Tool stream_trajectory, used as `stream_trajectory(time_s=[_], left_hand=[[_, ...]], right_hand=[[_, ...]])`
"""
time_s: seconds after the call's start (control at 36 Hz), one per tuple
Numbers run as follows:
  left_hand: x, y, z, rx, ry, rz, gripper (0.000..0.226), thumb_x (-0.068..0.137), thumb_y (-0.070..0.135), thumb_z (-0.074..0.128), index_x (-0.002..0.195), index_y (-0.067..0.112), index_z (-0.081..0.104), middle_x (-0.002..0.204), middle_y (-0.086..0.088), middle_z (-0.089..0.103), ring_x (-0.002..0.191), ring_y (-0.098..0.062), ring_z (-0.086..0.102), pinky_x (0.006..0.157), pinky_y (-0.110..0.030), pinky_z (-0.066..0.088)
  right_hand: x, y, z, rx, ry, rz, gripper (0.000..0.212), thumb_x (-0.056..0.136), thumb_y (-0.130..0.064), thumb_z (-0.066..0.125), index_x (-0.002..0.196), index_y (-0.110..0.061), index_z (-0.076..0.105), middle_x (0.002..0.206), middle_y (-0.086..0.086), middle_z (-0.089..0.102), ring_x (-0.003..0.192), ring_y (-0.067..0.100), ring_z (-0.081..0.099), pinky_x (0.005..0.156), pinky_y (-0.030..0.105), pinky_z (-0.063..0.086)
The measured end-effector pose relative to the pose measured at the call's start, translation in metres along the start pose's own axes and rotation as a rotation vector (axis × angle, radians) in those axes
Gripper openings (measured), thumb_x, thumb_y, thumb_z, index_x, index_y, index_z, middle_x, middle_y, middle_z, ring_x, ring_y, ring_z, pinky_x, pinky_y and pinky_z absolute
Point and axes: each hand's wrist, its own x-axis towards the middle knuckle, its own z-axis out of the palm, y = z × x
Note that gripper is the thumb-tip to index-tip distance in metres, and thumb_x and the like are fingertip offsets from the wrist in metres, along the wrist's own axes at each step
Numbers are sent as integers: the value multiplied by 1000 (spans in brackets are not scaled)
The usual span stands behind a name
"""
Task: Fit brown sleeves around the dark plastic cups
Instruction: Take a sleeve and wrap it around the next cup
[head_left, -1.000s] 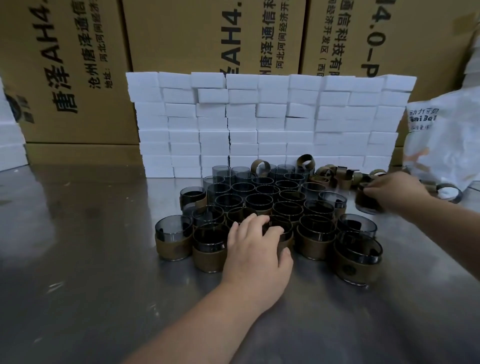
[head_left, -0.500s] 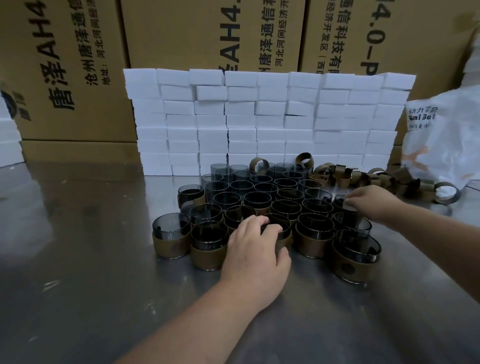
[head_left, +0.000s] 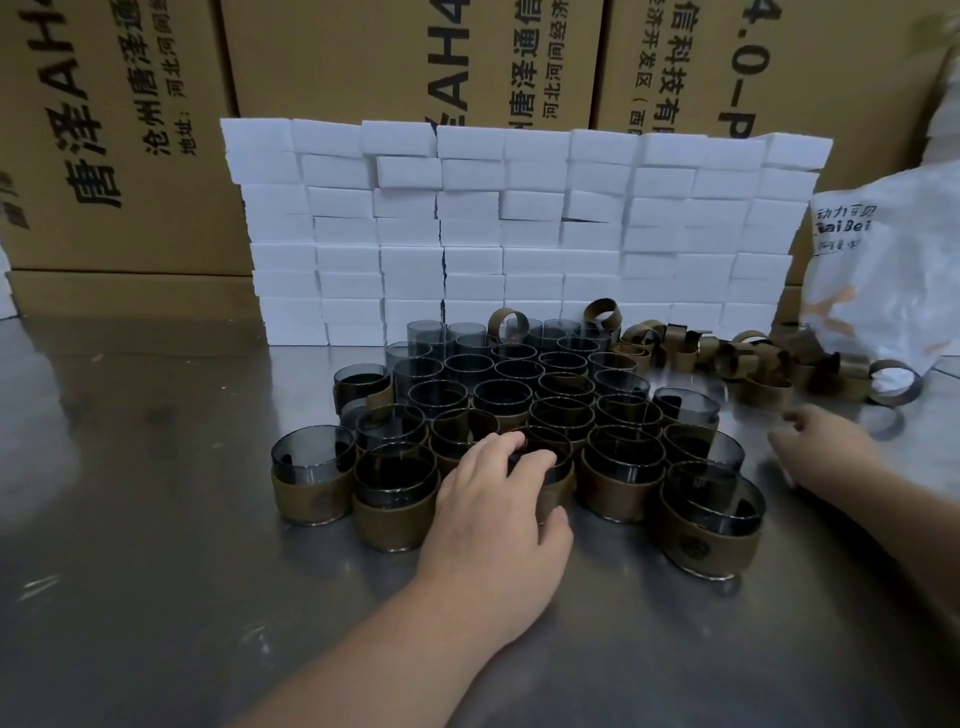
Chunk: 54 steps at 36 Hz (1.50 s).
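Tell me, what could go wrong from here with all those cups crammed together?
1. The left hand grips a front-row cup wedged among its neighbours; pulling it out might topple them.
2. The right hand looks blurred near the cup at the cluster's right edge and could knock it.
3. Two loose sleeves perch on the back-row cups and may roll off.
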Motion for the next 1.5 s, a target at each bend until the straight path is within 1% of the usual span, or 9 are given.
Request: stream_trajectory(time_s=[0.31,0.44,0.58,0.64,0.83,0.94,1.17,1.36,1.5], left_hand=[[-4,0,-2,17,-29,12,48,91,40,40,137,43,27,145,24,11,126,14,-10,102,-13,-7],[2,1,0,21,-54,9,51,81,48,33,131,48,30,139,33,10,109,27,-27,93,-3,-10],[7,4,-6,54,-74,-25,40,66,42,41,98,35,63,111,14,61,116,-6,52,85,-22,40],[7,4,-4,63,-54,-20,40,65,43,39,96,34,62,108,13,62,111,-10,56,80,-20,42],[3,-1,0,39,-39,-26,51,74,51,29,125,47,31,134,34,8,112,26,-26,98,-6,-8],[3,1,-2,31,-46,-26,46,85,46,41,130,45,29,139,29,8,117,22,-16,100,-10,-9],[1,1,-1,2,-40,-13,44,88,41,43,131,39,33,143,20,15,132,7,-5,107,-18,-2],[1,-1,0,-32,-28,-16,44,89,39,44,132,37,34,144,17,17,133,3,-3,105,-18,-4],[2,-2,0,-49,-31,-13,44,89,38,44,132,35,35,144,15,19,135,-1,-1,108,-21,-1]], right_hand=[[62,-19,20,-171,66,-198,56,88,-31,53,138,-12,37,145,13,32,123,37,42,95,46,40],[103,-21,24,-293,34,-102,85,76,-54,66,144,-27,23,154,8,11,142,31,7,110,56,16],[134,-21,30,-132,-118,85,85,75,-49,70,143,-17,30,140,25,26,126,46,30,104,47,33],[135,-25,33,-150,-105,59,74,80,-39,68,138,-8,36,134,29,37,121,46,38,99,47,38],[118,-39,13,-211,-49,-137,37,81,-24,60,117,-12,57,100,20,58,88,35,55,76,39,49],[101,-70,-19,-403,-110,-221,15,84,-27,53,89,-17,63,81,6,60,73,23,55,56,25,42],[69,-156,-45,-427,-88,-427,35,86,-49,53,80,-17,66,77,2,61,76,23,55,61,27,40],[38,-206,-35,-520,-316,-495,23,87,-20,49,66,-13,52,74,7,54,68,24,49,57,26,37],[27,-213,-30,-733,-329,-518,24,92,-26,46,103,-10,60,100,9,62,74,21,50,49,24,33]])
